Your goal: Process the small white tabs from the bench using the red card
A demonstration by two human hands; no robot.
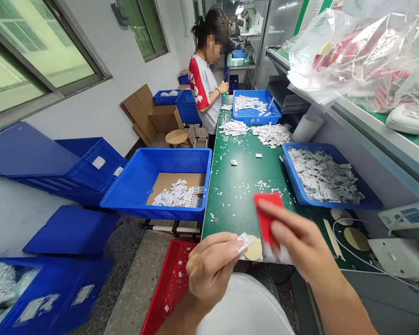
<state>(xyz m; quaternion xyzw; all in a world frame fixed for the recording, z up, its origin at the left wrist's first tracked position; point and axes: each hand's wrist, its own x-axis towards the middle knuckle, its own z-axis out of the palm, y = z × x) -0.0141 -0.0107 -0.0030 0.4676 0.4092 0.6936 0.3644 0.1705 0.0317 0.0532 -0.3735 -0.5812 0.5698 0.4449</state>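
- Hands apart: the left hand [211, 265] pinches a small white part [244, 244] by one end, probably keeping the rest exposed.
- The blurred right hand [298, 237] holds a red piece [266, 216], forefinger along it, seemingly for control.
- Beyond, on the counter [235, 184], a blue basket [372, 201] of white pieces sits rightward, likely for easy reach.

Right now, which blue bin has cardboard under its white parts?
The large open bin just left of the green table. Cardboard shows beneath its parts; the far tray and near tray on the table show none.
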